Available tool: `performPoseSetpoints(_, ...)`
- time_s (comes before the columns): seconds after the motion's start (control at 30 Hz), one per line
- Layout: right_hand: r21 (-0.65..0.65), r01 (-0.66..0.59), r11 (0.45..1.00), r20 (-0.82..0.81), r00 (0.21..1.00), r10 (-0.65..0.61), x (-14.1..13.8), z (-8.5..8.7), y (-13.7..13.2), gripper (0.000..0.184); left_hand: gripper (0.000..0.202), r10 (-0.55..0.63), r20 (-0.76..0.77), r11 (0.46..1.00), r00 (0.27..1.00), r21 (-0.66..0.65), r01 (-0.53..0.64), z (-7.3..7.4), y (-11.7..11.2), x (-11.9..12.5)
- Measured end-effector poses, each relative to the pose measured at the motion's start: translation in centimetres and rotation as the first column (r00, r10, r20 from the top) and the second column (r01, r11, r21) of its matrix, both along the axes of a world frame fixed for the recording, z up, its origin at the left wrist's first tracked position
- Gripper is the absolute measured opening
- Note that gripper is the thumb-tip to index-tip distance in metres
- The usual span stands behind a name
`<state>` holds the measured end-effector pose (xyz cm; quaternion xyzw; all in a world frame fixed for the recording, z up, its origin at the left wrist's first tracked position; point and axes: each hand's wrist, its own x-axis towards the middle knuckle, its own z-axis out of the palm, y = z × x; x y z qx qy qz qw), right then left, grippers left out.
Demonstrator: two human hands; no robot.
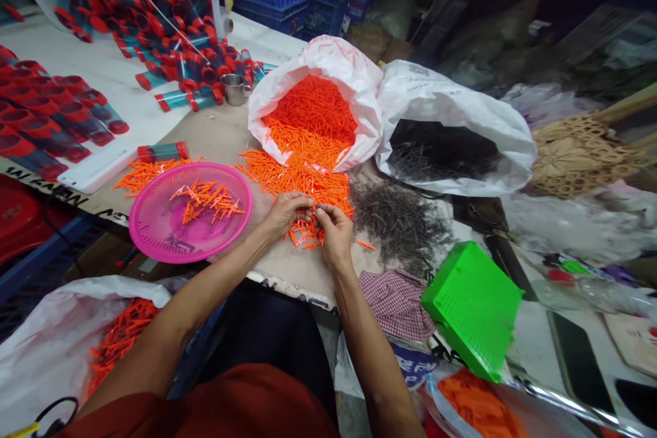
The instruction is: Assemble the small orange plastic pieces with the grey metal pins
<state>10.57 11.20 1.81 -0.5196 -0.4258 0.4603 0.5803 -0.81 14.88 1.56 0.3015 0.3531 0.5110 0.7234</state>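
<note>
Recording two bare hands at the small heap of orange plastic sticks (302, 236) on the worktop (267, 274). The left hand (282, 215) and the right hand (335, 233) converge directly above the heap, their fingers (302, 202) curled inward with the tips almost meeting. Neither hand is spread open. Whether the fingertips grip a stick cannot be determined, as the fingers hide that spot. The heap lies below the gap between the hands, and neither hand is clearly nearer to it. Its sticks lie at mixed angles, with no common long axis. A lone orange stick (365, 244) lies just beyond the right hand.

Positions relative to the heap are as follows. A larger orange spill (302, 178) adjoins it on the far side and runs up into a white sack of orange sticks (354, 82). To its left, a round pink basket (134, 219) holds a smaller bunch of sticks. To its right lies a grey tangle of metal pins (400, 226), with a white sack of dark pins (452, 92) farther back. Farther right, a green plastic tray (475, 308) stands beside a checked cloth (395, 304). Well beyond to the left are red-capped clear tubes (154, 20) and a steel cup (233, 89).
</note>
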Motion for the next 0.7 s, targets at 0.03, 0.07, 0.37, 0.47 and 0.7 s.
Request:
performPoseSetpoints(0.03,0.001,0.000,1.000,-0.002,1.000,0.000,0.00,0.02,-0.02,0.013,0.015,0.002,-0.001,1.000,1.000,0.000,-0.002,-0.02,0.00,0.01)
performPoseSetpoints(0.07,0.003,0.003,1.000,-0.005,1.000,-0.003,0.00,0.04,-0.02,0.013,0.015,0.004,-0.001,1.000,1.000,0.001,-0.004,-0.03,0.00,0.02)
performPoseSetpoints(0.37,-0.010,-0.008,1.000,-0.070,0.997,0.008,0.03,0.08,-0.01,0.018,0.010,0.018,0.024,1.000,1.000,0.022,-0.018,0.04,0.02,-0.09)
performPoseSetpoints(0.47,-0.026,0.001,1.000,-0.075,0.997,-0.003,0.07,0.04,0.01,0.017,0.010,0.014,0.034,1.000,0.999,0.020,-0.015,0.05,0.07,-0.10)
performPoseSetpoints(0.7,-0.059,-0.010,0.998,-0.095,0.995,0.004,0.10,0.01,0.10,0.018,0.010,-0.018,0.042,1.000,0.999,0.015,0.017,-0.08,0.13,-0.09)
